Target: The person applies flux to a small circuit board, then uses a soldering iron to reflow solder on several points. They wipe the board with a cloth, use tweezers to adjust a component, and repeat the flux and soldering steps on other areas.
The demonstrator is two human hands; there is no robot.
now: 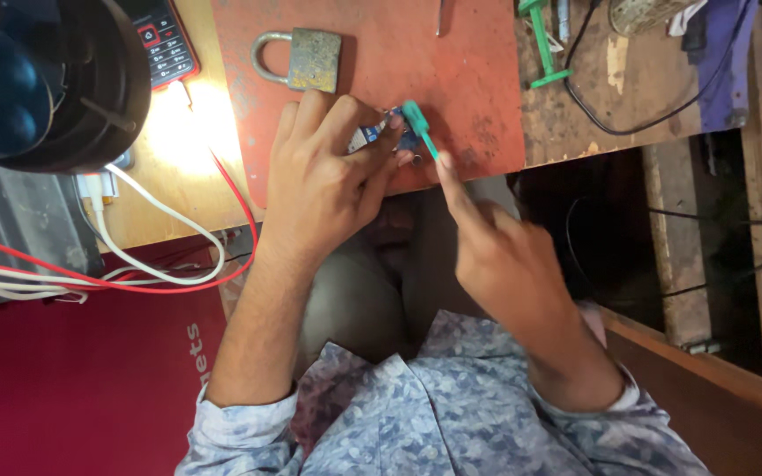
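Observation:
My left hand (324, 181) rests on the near edge of a red work mat (451, 70) and pinches a small blue electronic part (387, 134) between thumb and fingers. My right hand (496, 251) holds a small screwdriver with a green handle (419, 127); its index finger runs along the shaft and the tool points down into the blue part. Most of the part is hidden under my left fingers.
A worn metal padlock (302, 60) lies on the mat just beyond my left hand. A keypad phone (165, 40) and a dark round lamp head (41, 79) sit at far left. Red and white wires (165, 251) loop at left; green plastic tool (541, 44) and black cable (628, 115) lie at right.

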